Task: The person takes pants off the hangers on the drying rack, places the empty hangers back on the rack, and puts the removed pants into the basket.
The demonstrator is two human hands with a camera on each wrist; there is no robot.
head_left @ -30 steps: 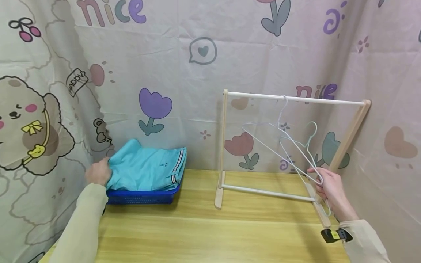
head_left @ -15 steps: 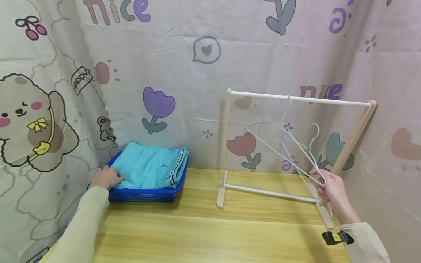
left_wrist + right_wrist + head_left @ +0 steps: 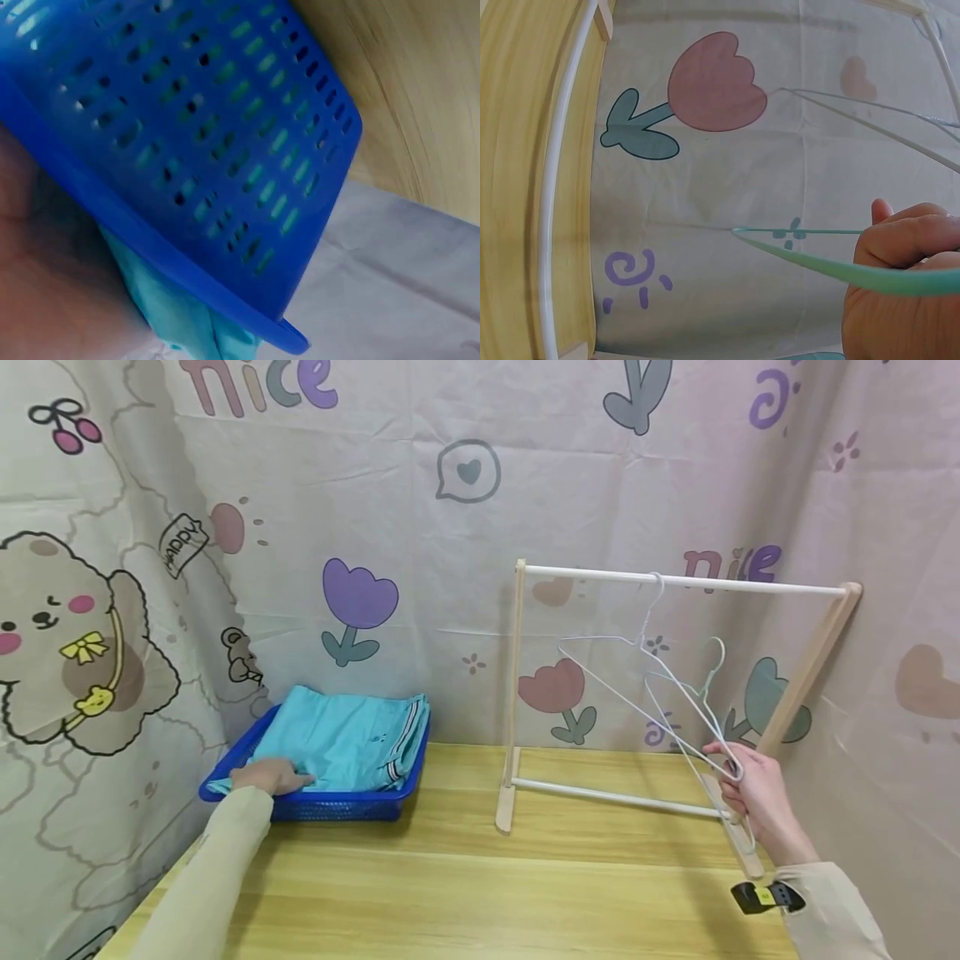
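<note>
In the head view, my left hand (image 3: 266, 775) rests on the front left part of a folded turquoise garment (image 3: 341, 735) with dark-and-white striped trim. One finger points straight along the cloth; the others are partly hidden. The garment lies in a blue plastic basket (image 3: 337, 808), whose slotted side (image 3: 225, 142) fills much of the left wrist view. On the right, my right hand (image 3: 757, 793) grips a mint-green hanger (image 3: 705, 693), its hook free of the rail. A white wire hanger (image 3: 600, 672) hangs from the rail, its near corner overlapping my right fingers.
A small wooden rack with a white top rail (image 3: 592, 575) and white lower bar (image 3: 615, 799) stands on the wood-grain table (image 3: 450, 902). Printed cloth (image 3: 450, 568) encloses the back and sides. A black strap device (image 3: 765, 897) sits at my right cuff.
My left hand first lifted the garment's left edge, then lowered it into the basket and slid right along the front. The right hand and hangers have hardly moved.
</note>
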